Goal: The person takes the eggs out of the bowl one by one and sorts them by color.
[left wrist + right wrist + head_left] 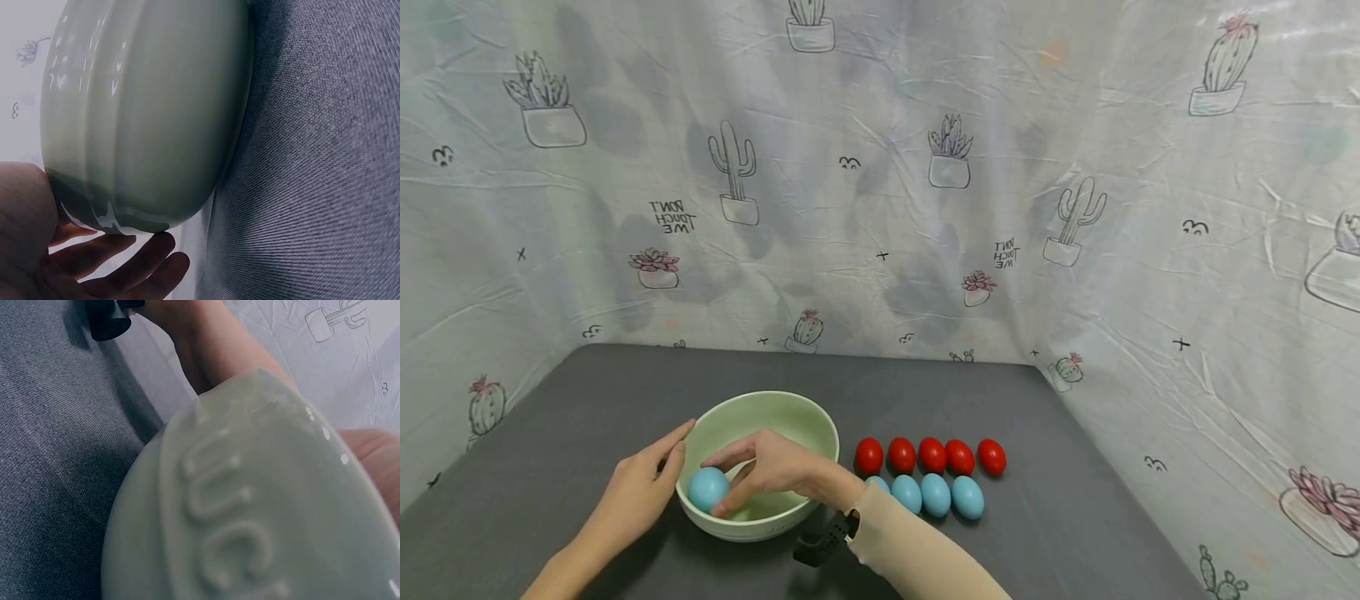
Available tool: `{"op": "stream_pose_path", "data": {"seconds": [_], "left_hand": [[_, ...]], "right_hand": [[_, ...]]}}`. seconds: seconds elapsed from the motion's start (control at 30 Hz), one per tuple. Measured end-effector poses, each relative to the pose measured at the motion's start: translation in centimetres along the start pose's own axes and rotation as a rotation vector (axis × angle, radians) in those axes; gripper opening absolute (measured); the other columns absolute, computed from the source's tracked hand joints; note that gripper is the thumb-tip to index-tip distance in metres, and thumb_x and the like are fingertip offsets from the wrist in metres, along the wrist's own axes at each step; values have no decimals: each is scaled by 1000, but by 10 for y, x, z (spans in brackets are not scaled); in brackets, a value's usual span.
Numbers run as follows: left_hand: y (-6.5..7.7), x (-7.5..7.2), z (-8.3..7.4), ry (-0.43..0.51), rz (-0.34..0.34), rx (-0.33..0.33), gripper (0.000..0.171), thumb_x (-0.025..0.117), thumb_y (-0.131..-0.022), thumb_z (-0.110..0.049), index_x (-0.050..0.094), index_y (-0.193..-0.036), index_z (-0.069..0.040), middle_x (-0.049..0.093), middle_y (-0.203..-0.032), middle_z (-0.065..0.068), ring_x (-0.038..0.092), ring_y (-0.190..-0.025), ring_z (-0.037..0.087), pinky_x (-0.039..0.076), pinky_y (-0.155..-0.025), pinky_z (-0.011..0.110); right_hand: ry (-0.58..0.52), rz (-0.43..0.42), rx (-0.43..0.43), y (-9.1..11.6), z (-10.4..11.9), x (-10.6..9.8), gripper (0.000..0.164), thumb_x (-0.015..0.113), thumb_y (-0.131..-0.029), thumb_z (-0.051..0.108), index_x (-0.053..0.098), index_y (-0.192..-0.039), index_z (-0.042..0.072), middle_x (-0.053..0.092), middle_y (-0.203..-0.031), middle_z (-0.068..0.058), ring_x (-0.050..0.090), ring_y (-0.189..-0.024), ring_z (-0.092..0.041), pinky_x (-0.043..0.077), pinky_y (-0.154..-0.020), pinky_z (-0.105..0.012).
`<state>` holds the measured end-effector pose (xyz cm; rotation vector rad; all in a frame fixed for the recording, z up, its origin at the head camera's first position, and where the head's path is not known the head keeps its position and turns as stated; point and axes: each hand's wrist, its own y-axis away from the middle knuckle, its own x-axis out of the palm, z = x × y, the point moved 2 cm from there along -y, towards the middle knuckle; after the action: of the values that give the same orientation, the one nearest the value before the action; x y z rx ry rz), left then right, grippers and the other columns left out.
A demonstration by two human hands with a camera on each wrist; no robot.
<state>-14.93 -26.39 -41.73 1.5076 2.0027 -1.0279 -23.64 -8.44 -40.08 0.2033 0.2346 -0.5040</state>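
Note:
A pale green bowl stands on the dark grey table, left of centre in the head view. My left hand holds the bowl's left side, its fingers bent along the outer wall in the left wrist view. Reaching over the near right rim, my right hand grips a blue egg inside the bowl, close to its left wall. Thumb and fingers lie on either side of the egg. The right wrist view is mostly filled by the bowl's outer wall with raised letters, which hides the egg.
Right of the bowl, several red eggs lie in a row. Nearer me is a row of blue eggs, partly covered by my right sleeve. A cactus-print sheet encloses the back and sides of the table.

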Motion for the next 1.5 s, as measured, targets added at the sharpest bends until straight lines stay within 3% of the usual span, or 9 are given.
{"op": "stream_pose_path", "data": {"seconds": [0.1, 0.23, 0.33, 0.53, 0.67, 0.93, 1.17, 1.37, 1.5], "left_hand": [[-1, 1, 1, -6, 9, -7, 50, 36, -109, -31, 43, -148, -1, 63, -99, 20, 36, -52, 19, 36, -53, 34], [-1, 2, 2, -15, 0, 20, 48, 37, -109, -29, 45, -147, 0, 65, -102, 26, 53, -67, 21, 41, -59, 38], [-1, 2, 2, -14, -13, 34, 47, 38, -108, -28, 46, -146, 0, 62, -117, 28, 53, -69, 22, 41, -61, 38], [-1, 1, 2, -5, 2, -6, 51, 35, -109, -33, 44, -148, -3, 46, -69, 4, 36, -51, 17, 35, -50, 32], [-1, 0, 2, -10, -2, -4, 51, 35, -109, -32, 43, -148, -1, 57, -79, 9, 39, -55, 18, 37, -53, 33], [-1, -2, 2, -16, 0, -17, 50, 34, -109, -29, 40, -150, -1, 65, -103, 22, 38, -52, 19, 35, -49, 32], [-1, 0, 2, -3, 15, 5, 49, 35, -109, -28, 41, -149, 1, 52, -134, 30, 42, -58, 20, 38, -54, 34], [0, 0, 2, -5, 2, 22, 48, 36, -109, -26, 42, -148, 1, 50, -136, 30, 48, -64, 20, 40, -57, 35], [-1, -1, 1, 15, -2, 31, 48, 36, -109, -27, 42, -149, 0, 58, -127, 29, 37, -52, 19, 35, -49, 32]], "right_hand": [[16, -10, -22, 1, -1, -1, 48, 83, -76, -5, 74, -118, 17, 70, -102, 11, 66, -89, -10, 54, -74, -29], [11, -46, -31, 4, -2, -3, 45, 84, -76, 0, 74, -116, 19, 71, -100, 10, 67, -89, -9, 53, -75, -28], [-21, -98, -49, 7, -1, -5, 44, 85, -75, 0, 74, -115, 18, 72, -98, 7, 68, -87, -10, 53, -74, -29], [-118, -135, -146, 23, 4, -17, 45, 83, -77, 0, 72, -118, 16, 69, -109, 3, 69, -93, -15, 55, -77, -33], [-150, -128, -213, 43, 10, -30, 46, 81, -79, 3, 70, -121, 17, 67, -117, 0, 68, -100, -18, 54, -82, -37], [-181, -139, -317, 106, 23, -53, 53, 78, -82, 1, 61, -132, 6, 64, -122, -13, 66, -103, -28, 52, -86, -45], [-134, -222, -264, 170, 10, -80, 55, 79, -83, 5, 59, -134, 5, 63, -122, -18, 65, -102, -36, 52, -86, -46], [-74, -318, -245, 223, -15, -120, 55, 75, -85, -1, 54, -136, -1, 56, -131, -23, 62, -107, -39, 52, -85, -44], [-25, -386, -196, 256, -39, -152, 58, 75, -85, -3, 51, -137, -5, 55, -132, -24, 63, -107, -36, 53, -84, -43]]}}
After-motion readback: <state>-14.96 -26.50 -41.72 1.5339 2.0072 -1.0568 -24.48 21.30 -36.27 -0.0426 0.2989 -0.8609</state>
